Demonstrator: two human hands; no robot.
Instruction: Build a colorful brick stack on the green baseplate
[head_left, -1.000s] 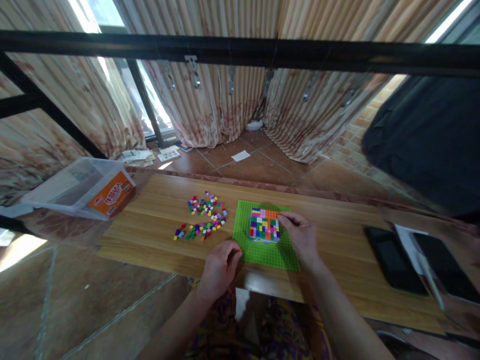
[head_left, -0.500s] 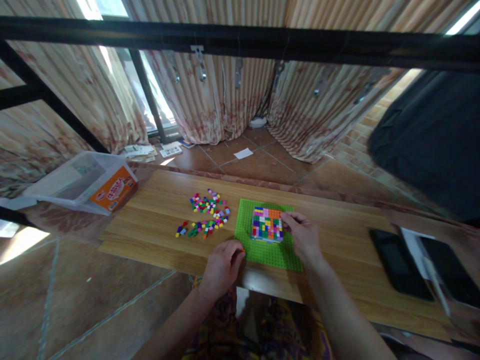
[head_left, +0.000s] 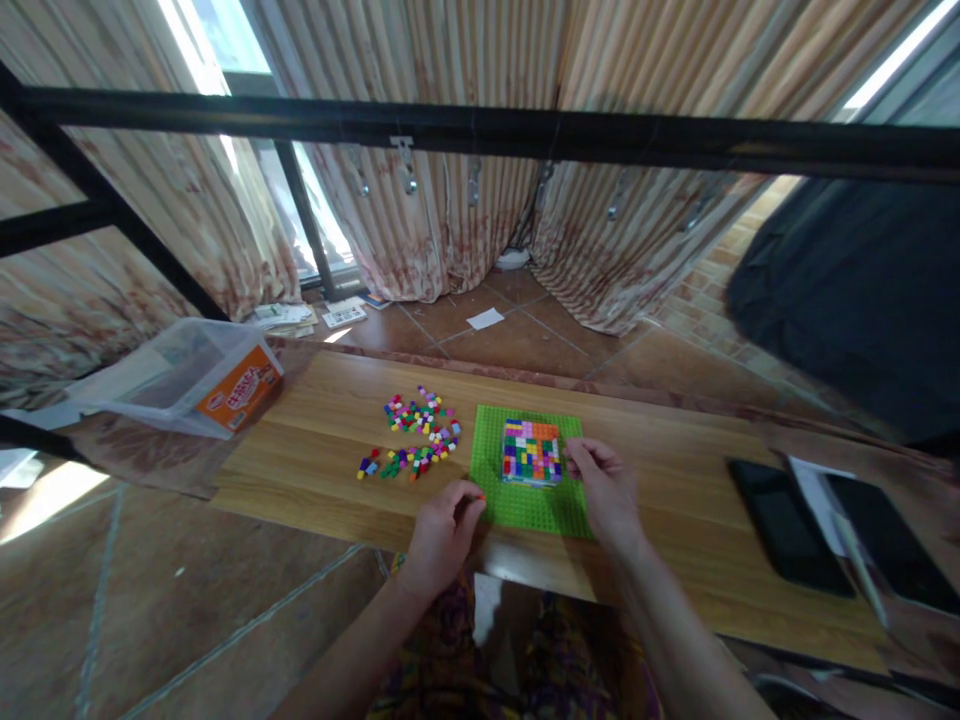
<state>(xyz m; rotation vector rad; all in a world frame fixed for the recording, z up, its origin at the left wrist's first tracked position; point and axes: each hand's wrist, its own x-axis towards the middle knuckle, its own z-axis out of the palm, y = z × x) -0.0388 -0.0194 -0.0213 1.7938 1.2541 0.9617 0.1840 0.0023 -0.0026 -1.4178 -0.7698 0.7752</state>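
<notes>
A green baseplate (head_left: 491,500) lies on the wooden board, carrying a square block of many-coloured toy bricks (head_left: 531,452) with orange ones at its far right corner. My left hand (head_left: 444,530) is closed at the plate's near left corner, a small orange brick (head_left: 481,497) pinched between thumb and finger. Over the plate's right edge, my right hand (head_left: 606,490) has its thumb and fingertips pressed together, just right of the block and apart from it. Whatever those fingertips hold, if anything, is hidden. Loose small bricks (head_left: 420,415) are scattered left of the plate.
A clear plastic box (head_left: 180,385) with an orange label stands beyond the wooden board's (head_left: 300,450) left end. At the right lie a black tablet (head_left: 787,525), another dark device (head_left: 896,535) and a white pen (head_left: 859,565). A black metal bar (head_left: 480,135) crosses above.
My right hand has drawn back slightly from the block's right edge. My left hand stays near the plate corner with the orange brick. The camera view has tilted up a little.
</notes>
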